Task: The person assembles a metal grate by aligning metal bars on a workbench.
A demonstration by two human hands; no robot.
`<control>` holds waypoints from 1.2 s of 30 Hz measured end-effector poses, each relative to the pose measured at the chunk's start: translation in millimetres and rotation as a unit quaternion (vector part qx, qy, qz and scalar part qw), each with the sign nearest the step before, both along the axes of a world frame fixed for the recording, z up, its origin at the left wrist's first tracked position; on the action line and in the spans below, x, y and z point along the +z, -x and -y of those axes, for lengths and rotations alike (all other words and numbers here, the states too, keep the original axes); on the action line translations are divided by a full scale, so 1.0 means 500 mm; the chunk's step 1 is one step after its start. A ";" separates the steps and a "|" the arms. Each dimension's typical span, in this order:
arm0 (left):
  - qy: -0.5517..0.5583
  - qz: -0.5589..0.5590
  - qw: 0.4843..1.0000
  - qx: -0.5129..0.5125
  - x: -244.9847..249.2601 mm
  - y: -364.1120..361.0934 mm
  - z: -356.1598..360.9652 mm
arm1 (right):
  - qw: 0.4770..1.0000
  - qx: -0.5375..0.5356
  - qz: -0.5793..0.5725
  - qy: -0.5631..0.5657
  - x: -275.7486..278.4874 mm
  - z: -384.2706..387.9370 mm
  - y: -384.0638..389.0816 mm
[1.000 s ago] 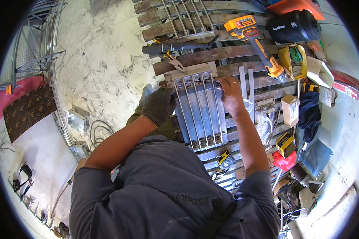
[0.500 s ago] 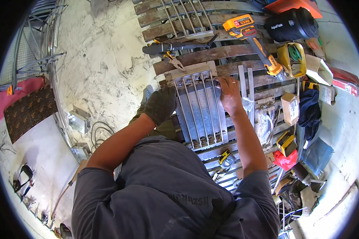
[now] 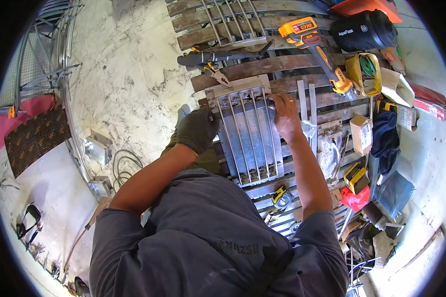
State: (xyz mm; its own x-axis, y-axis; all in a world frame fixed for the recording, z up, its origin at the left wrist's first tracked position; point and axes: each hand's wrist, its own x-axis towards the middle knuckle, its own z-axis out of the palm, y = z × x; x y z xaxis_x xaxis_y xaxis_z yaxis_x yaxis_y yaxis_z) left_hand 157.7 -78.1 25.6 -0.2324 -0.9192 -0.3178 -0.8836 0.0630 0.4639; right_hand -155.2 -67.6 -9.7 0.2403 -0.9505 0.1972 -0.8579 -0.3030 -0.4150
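Observation:
A metal grille of several parallel rods (image 3: 255, 119) lies in front of me, with a flat grey metal plate (image 3: 239, 143) under the rods. My left hand (image 3: 197, 129), in a dark work glove, is closed at the grille's upper left edge; its fingertips are partly hidden. At the upper right edge, my bare right hand (image 3: 286, 118) has its fingers curled against the outer side of the frame. Just beyond the grille's top left corner lie pliers (image 3: 217, 74) with yellow and black handles, beside a long black tool (image 3: 223, 57).
The grille rests on a slatted metal bench (image 3: 287, 64). To the right are an orange-and-black cordless tool (image 3: 322, 59), a black flask (image 3: 364, 30), a yellow container (image 3: 362, 74) and a small cardboard box (image 3: 361, 136). A tape measure (image 3: 282, 197) lies near my right forearm.
My left hand has shifted slightly down and left along the grille's edge. The right hand and the grille stay nearly in place.

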 end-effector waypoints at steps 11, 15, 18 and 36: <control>-0.091 -0.057 0.994 0.035 -0.011 -0.034 0.005 | 1.000 -0.001 -0.005 -0.001 -0.008 -0.004 0.005; -0.245 -0.143 0.950 0.133 0.006 -0.026 0.007 | 1.000 -0.002 0.000 0.000 -0.014 -0.006 0.007; -0.237 -0.194 0.940 0.151 0.001 -0.027 -0.006 | 1.000 -0.005 0.001 -0.006 -0.017 -0.008 0.007; -0.236 -0.236 0.925 0.183 0.018 -0.020 -0.027 | 0.999 0.014 0.045 -0.022 -0.017 0.002 0.017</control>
State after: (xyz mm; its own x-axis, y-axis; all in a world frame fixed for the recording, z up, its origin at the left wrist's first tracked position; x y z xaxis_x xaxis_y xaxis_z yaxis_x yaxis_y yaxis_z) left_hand 167.8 -64.8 34.6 -0.1484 -0.7487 -0.6461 -0.4968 -0.5084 0.7033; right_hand -163.9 -68.5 -18.3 0.2511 -0.9515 0.1779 -0.8081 -0.3072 -0.5026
